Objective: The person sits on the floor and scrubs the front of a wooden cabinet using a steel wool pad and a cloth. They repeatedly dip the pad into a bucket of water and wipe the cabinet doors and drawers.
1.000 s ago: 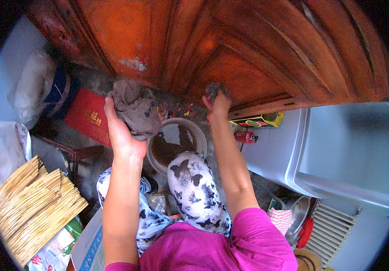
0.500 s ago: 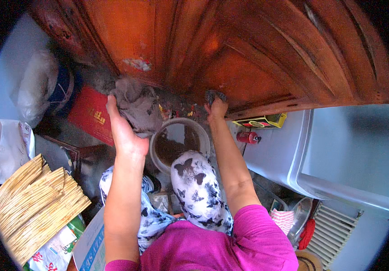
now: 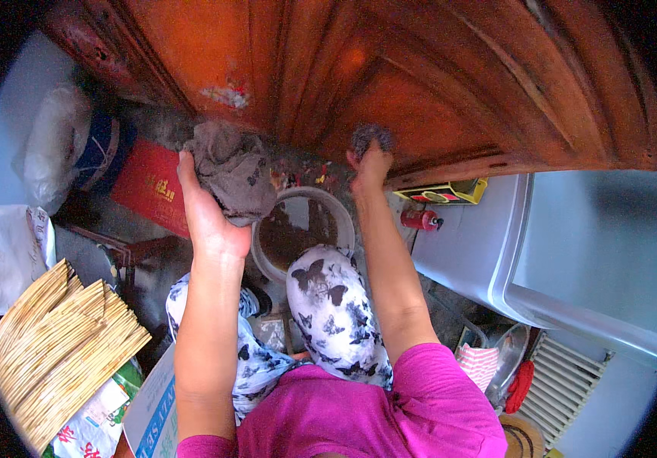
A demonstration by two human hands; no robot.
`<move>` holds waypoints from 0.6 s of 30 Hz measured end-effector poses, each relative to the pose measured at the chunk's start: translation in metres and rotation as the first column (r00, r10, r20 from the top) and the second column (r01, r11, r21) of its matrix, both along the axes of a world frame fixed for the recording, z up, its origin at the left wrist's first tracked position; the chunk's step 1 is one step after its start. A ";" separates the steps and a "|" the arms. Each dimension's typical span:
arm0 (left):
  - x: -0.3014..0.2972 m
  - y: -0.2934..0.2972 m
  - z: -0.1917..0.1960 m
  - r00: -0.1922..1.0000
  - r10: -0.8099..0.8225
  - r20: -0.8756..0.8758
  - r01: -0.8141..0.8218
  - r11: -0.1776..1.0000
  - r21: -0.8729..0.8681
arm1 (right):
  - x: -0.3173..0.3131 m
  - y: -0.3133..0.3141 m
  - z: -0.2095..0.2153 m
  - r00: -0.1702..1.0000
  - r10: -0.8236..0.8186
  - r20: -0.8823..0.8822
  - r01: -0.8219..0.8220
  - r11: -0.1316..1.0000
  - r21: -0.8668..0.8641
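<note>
Here, left grip: left hand (image 3: pixel 220 233) partly closed on a bunched grey cloth (image 3: pixel 235 183); thumb along its left side, the other fingers hidden behind the fabric.
Right grip: right hand (image 3: pixel 372 166) curled around a small dark wad (image 3: pixel 372 139); exact finger closure not resolvable at this size.
Wad position: against the lower part of the reddish-brown wooden panel (image 3: pixel 420 118), just above its bottom moulding; pressure cannot be judged.
Left arm: forearm nearly upright in view, palm turned up and inward, cloth raised at the upper left of the bucket (image 3: pixel 349 229).
Right arm: reaching forward, elbow slightly bent, forearm leaning left toward the hand.
Bucket: pale, round, holding brown liquid; between the two forearms.
Obstruction: patterned trouser knee (image 3: pixel 328 305) overlaps the bucket's near rim.
Left surroundings: red box (image 3: pixel 153 187) just beyond the thumb; clear plastic bag (image 3: pixel 57 145) farther out; bundle of straw-coloured stalks (image 3: pixel 69 351) nearer the body.
Right surroundings: black-and-yellow box (image 3: pixel 450 195) and red cylinder (image 3: pixel 420 220) near the forearm; pale, smooth-sided unit (image 3: pixel 462 256) beside them.
Panel surface: whitish worn patch at left.
</note>
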State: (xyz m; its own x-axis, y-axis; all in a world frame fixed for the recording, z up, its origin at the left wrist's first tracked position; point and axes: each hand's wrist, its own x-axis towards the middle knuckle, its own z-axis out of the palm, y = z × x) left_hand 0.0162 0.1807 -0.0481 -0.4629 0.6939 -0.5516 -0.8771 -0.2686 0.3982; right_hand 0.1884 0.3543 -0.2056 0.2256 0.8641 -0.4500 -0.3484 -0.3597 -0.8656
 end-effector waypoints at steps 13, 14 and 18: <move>-0.007 -0.004 0.003 0.999 0.046 0.001 -0.046 0.999 0.021 | -0.006 0.002 0.008 0.997 0.075 -0.005 -0.075 0.992 -0.106; -0.004 -0.008 0.002 0.999 0.045 0.006 -0.045 0.999 0.025 | 0.002 0.001 0.017 0.997 0.066 -0.027 -0.067 0.996 -0.061; -0.001 0.002 0.011 0.999 0.041 0.010 -0.041 0.997 -0.061 | 0.028 0.002 -0.025 0.991 0.129 0.038 -0.123 0.984 -0.127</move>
State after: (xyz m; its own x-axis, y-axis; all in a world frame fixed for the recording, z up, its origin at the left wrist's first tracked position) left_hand 0.0152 0.1822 -0.0372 -0.4837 0.6393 -0.5978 -0.8704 -0.2798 0.4050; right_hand 0.2166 0.3564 -0.2311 0.1414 0.8247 -0.5477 -0.2549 -0.5042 -0.8251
